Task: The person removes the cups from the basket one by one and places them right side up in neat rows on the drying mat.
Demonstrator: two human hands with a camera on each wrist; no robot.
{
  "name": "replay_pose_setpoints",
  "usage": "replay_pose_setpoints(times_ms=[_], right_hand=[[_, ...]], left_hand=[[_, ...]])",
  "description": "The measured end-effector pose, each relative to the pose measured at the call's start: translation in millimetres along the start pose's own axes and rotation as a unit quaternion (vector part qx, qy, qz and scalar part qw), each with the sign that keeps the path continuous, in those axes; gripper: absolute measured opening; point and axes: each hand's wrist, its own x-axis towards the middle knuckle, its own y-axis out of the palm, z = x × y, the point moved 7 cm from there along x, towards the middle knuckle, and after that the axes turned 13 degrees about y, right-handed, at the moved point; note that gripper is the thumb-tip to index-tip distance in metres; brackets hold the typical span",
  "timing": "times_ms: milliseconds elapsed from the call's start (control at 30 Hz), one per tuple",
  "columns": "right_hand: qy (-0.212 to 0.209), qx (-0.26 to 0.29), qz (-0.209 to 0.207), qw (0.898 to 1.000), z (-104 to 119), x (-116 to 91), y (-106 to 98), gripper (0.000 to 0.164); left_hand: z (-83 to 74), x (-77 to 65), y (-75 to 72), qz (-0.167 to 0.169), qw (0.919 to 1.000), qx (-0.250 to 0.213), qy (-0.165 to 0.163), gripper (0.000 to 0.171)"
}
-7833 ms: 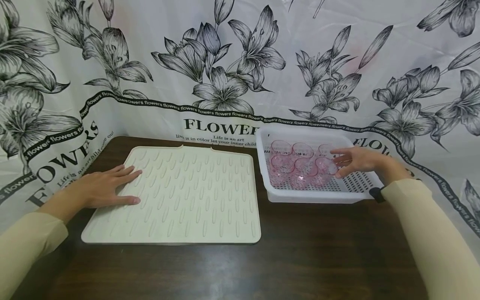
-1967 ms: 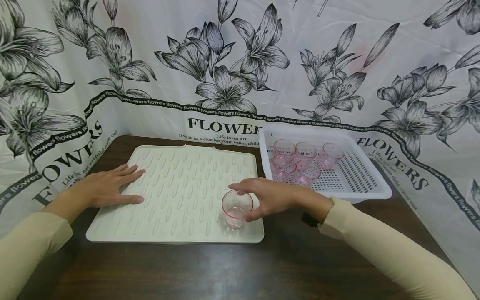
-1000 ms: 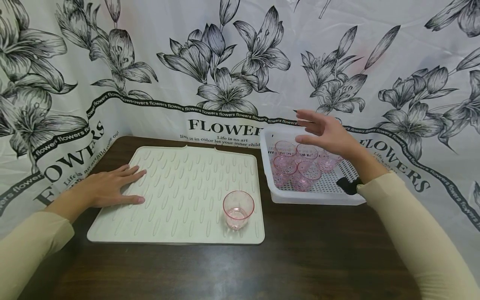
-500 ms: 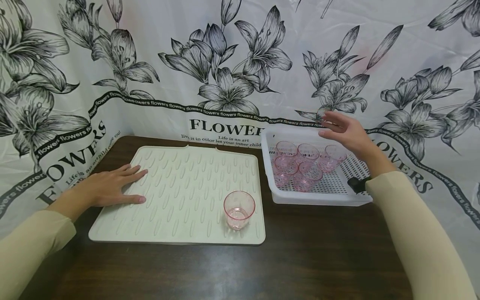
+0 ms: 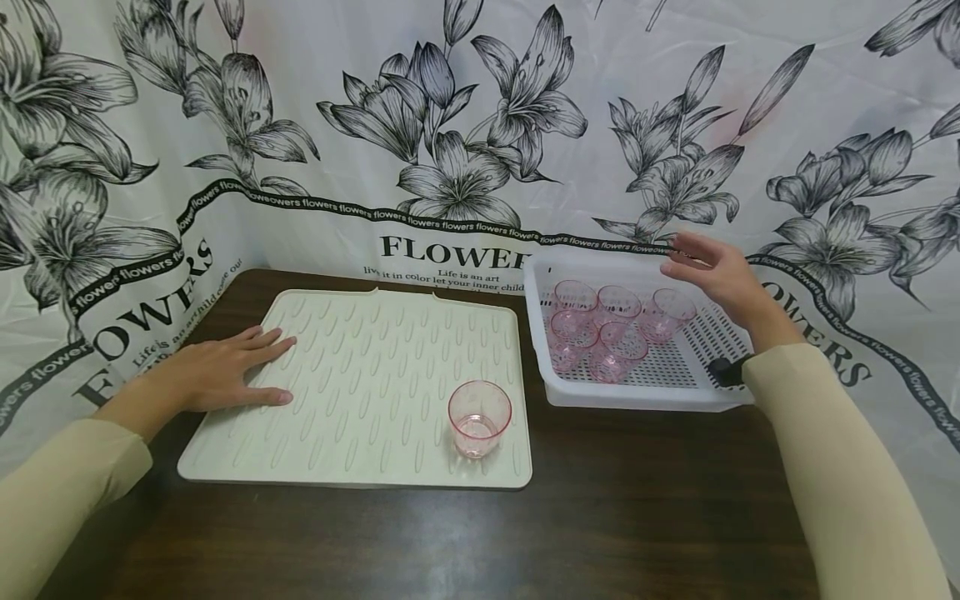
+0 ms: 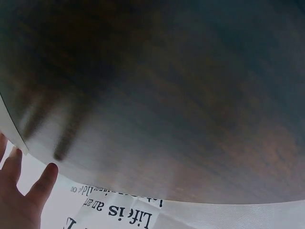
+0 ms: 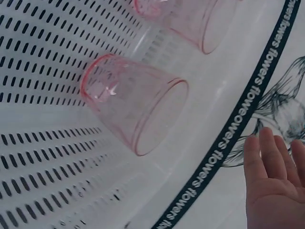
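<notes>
My left hand (image 5: 217,371) lies with spread fingers on the left edge of a cream ribbed drying mat (image 5: 360,375). Near the mat's right front corner, one clear pink-rimmed glass (image 5: 478,421) stands upright. To the right is a white slotted plastic basket (image 5: 637,398) with several more pink glasses (image 5: 622,342) grouped in its left part. Above the basket's back right side hovers my right hand (image 5: 716,271), fingers extended and holding nothing. In the right wrist view, the hand (image 7: 276,176) is apart from the nearest glass (image 7: 136,105).
A dark wooden table (image 5: 420,542) bears the mat and basket. Behind them hangs a white cloth (image 5: 285,100) printed with black flowers and lettering. It runs close along the back of the basket.
The right hand brought a glass from the basket to the mat and let it go. It has since moved back right over the basket. The left hand stays on the mat.
</notes>
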Motion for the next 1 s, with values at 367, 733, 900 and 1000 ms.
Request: replay_pose_setpoints(times_ms=[367,733,900,1000], right_hand=[[0.049,-0.047,0.004,0.998,-24,9,0,0.101],[0.093,-0.092,0.025,0.991,-43,19,7,0.103],[0.099,-0.116,0.031,0.988,-49,20,9,0.100],[0.109,-0.136,0.037,0.984,-53,21,11,0.100]], left_hand=[[1.4,-0.9,-1.1,0.003,1.0000,-0.005,0.000,0.098],[1.8,-0.4,1.9,0.004,1.0000,-0.007,-0.003,0.098],[2.7,1.5,1.3,0.005,1.0000,-0.005,-0.005,0.099],[3.2,1.4,1.1,0.006,0.9999,-0.007,-0.008,0.099]])
